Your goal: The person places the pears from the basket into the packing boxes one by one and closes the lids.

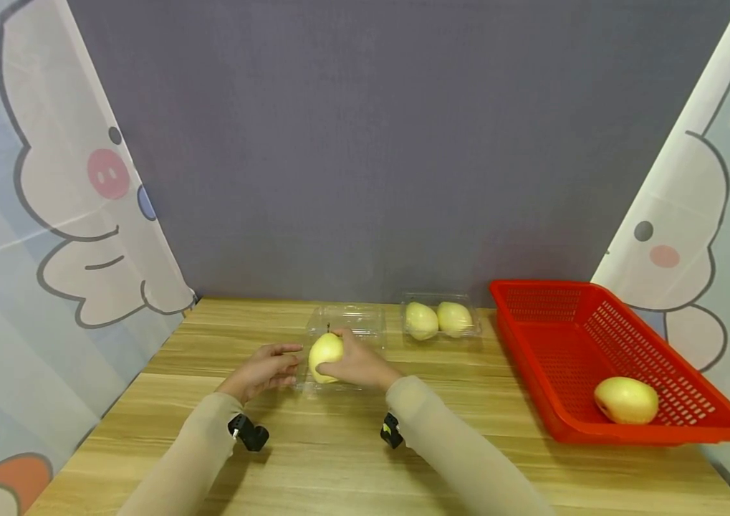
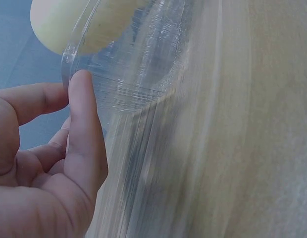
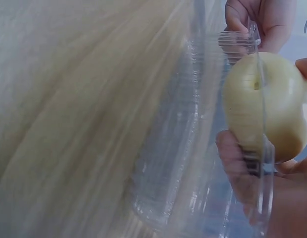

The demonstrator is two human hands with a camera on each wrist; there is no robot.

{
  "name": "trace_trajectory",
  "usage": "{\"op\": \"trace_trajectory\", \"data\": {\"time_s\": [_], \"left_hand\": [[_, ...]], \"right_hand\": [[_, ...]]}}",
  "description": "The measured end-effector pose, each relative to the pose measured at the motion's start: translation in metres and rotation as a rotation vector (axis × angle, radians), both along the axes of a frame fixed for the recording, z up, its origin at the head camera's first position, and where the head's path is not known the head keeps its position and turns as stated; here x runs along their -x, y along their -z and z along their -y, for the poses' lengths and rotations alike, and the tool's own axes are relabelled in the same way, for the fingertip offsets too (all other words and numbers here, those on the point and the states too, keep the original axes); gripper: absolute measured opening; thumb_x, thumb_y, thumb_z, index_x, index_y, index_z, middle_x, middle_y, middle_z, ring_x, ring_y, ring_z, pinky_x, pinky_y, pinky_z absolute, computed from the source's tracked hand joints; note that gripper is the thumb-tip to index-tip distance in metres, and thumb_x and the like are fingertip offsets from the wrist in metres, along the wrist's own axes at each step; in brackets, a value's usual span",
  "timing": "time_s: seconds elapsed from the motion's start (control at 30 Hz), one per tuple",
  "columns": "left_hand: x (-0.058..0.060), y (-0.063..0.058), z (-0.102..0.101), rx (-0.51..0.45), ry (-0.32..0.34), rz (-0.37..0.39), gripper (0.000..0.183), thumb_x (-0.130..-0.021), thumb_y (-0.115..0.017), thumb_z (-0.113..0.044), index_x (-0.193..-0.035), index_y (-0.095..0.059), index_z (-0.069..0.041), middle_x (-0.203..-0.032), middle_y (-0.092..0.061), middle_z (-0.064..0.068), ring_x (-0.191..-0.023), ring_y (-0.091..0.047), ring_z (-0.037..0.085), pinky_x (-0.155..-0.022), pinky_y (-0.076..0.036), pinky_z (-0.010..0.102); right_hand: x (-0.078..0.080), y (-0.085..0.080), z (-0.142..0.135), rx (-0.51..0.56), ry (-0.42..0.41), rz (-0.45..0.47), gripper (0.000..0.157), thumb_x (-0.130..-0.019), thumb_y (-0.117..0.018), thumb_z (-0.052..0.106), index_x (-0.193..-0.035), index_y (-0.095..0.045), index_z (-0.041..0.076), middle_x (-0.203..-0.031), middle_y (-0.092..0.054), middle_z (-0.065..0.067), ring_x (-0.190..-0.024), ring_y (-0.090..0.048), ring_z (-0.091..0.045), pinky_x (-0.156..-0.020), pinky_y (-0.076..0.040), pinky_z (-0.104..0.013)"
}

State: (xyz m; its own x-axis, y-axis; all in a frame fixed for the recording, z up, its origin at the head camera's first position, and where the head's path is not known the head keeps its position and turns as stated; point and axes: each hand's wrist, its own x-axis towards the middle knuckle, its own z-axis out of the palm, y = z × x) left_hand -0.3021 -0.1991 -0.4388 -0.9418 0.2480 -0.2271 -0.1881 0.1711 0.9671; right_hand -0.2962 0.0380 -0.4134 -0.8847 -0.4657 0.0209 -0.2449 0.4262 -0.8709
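My right hand (image 1: 359, 360) grips a pale yellow pear (image 1: 325, 356), its stem pointing up in the head view. The pear is over the left part of a clear plastic clamshell box (image 1: 370, 331), whose lid stands open at the back. In the right wrist view, thumb and fingers sit on opposite sides of the pear (image 3: 272, 99), partly behind the box's clear wall. At the box's left edge is my left hand (image 1: 266, 370). The left wrist view shows its thumb and a finger pinching the plastic rim (image 2: 69, 59).
Behind and to the right, a second clear clamshell (image 1: 474, 326) holds two pears (image 1: 421, 321). A red plastic basket (image 1: 532, 373) stands at the right of the wooden table (image 1: 313, 459), with one pear (image 1: 626, 400) inside. A grey panel (image 1: 365, 158) rises along the table's back edge.
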Motion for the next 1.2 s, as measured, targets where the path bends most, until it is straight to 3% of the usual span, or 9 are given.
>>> {"op": "trace_trajectory", "data": {"time_s": [0.63, 0.9, 1.2], "left_hand": [[-0.002, -0.003, -0.003, -0.022, -0.007, 0.006, 0.052, -0.102, -0.060, -0.014, -0.146, -0.042, 0.007, -0.108, -0.058, 0.013, -0.089, -0.059, 0.018, -0.076, -0.059, 0.027], [0.000, -0.002, -0.002, -0.028, -0.007, 0.012, 0.053, -0.102, -0.060, -0.015, -0.147, -0.042, 0.006, -0.110, -0.057, 0.011, -0.091, -0.059, 0.018, -0.078, -0.059, 0.028], [0.000, -0.001, -0.002, -0.034, -0.011, 0.015, 0.052, -0.102, -0.060, -0.014, -0.146, -0.042, 0.006, -0.106, -0.059, 0.010, -0.088, -0.060, 0.016, -0.076, -0.058, 0.027]], "right_hand": [[0.009, 0.020, 0.013, -0.033, 0.024, -0.020, 0.090, -0.083, -0.078, 0.033, -0.152, -0.033, -0.002, -0.124, -0.056, -0.012, -0.090, -0.060, -0.019, -0.072, -0.055, -0.035], [0.009, 0.023, 0.013, -0.022, 0.013, 0.009, 0.088, -0.086, -0.076, 0.033, -0.154, -0.030, 0.001, -0.124, -0.056, -0.011, -0.090, -0.060, -0.019, -0.072, -0.055, -0.036], [0.006, 0.023, 0.015, -0.066, 0.020, -0.042, 0.087, -0.087, -0.076, 0.037, -0.154, -0.033, 0.001, -0.130, -0.056, -0.012, -0.092, -0.062, -0.017, -0.074, -0.056, -0.035]]}}
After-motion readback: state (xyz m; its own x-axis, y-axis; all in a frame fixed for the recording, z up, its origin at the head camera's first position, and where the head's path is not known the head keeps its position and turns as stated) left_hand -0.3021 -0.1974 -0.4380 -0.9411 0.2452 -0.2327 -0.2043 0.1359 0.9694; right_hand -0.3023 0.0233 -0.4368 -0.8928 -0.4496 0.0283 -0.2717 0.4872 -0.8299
